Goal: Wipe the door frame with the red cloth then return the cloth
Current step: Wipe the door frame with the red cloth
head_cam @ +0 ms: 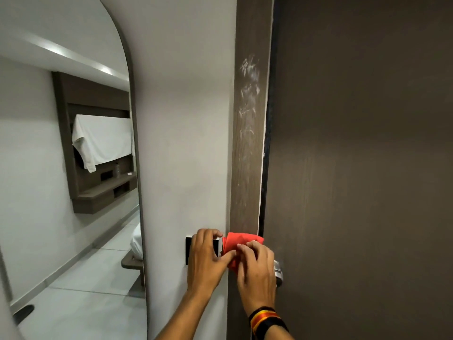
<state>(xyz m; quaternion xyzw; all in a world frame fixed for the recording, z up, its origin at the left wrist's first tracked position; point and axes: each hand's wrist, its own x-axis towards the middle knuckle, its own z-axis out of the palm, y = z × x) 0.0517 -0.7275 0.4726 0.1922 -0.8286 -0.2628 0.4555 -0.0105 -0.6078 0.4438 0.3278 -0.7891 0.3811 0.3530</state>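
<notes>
Both hands pinch the red cloth low against the door frame, left hand over wall panel, right hand grip beside the door edge, frame above open

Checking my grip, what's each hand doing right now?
Left hand: pinching the red cloth.
Right hand: closed on the cloth too.

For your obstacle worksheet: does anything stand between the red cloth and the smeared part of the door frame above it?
Nothing visible does. The red cloth, held by both hands, lies against the door frame, and the strip up to the white smears is bare.
</notes>
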